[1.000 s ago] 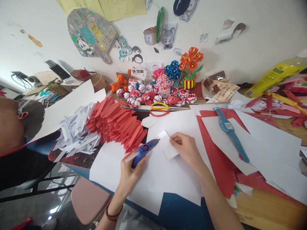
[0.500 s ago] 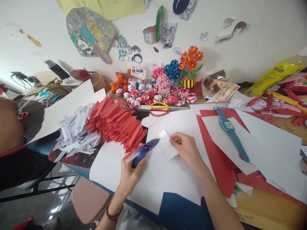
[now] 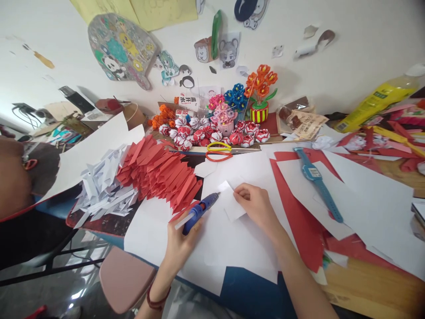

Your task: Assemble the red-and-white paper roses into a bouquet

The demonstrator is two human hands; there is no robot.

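Observation:
My left hand point(image 3: 182, 235) is wrapped round a blue glue gun point(image 3: 201, 212) with a pale glue stick at its back end. The gun's tip touches or hovers just over the left part of a small white paper piece point(image 3: 235, 206). My right hand point(image 3: 254, 201) pinches that piece at its upper right edge. Beneath both hands lie large white sheets point(image 3: 245, 248). Folded red paper strips point(image 3: 159, 173) are heaped to the left of the gun, and folded white strips point(image 3: 106, 186) lie beyond them.
Red-and-white paper balls point(image 3: 202, 133) and flower figures point(image 3: 262, 84) line the back by the wall. Scissors point(image 3: 219, 155) lie in front of them. A blue watch point(image 3: 314, 173) rests on sheets at the right. At the far left is part of a person point(image 3: 13, 177).
The view has shifted slightly. Both hands, the glue gun and the small paper hold nearly the same places relative to each other.

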